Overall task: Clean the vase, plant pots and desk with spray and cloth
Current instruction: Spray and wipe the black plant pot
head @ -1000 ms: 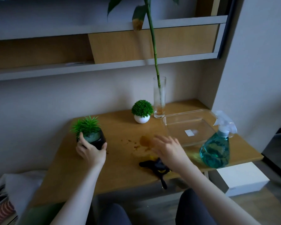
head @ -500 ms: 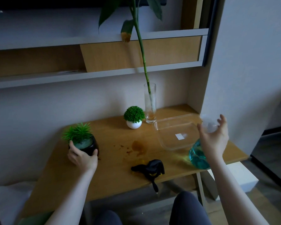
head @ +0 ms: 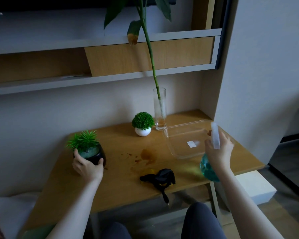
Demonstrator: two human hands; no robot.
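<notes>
My left hand (head: pixel 87 165) grips a black pot with a spiky green plant (head: pixel 86 146) at the desk's left. My right hand (head: pixel 217 150) is curled round the neck of a spray bottle (head: pixel 208 167) of blue-green liquid with a white trigger head, at the desk's right front. A dark cloth (head: pixel 160 178) lies crumpled near the front edge, apart from both hands. At the back stand a white round pot with a green ball plant (head: pixel 143 125) and a tall glass vase (head: pixel 160 109) holding a bamboo stem. Brown stains (head: pixel 146 155) mark the wooden desk (head: pixel 121 183).
A clear shallow tray (head: pixel 181 140) with a white label sits at the right, just behind the spray bottle. Shelves run above the desk, and a wall closes its right side. A white box (head: pixel 254 187) is on the floor to the right. My knees are under the front edge.
My right hand moved from above the cloth to the right and took hold of the spray bottle's neck. My left hand stayed on the black pot.
</notes>
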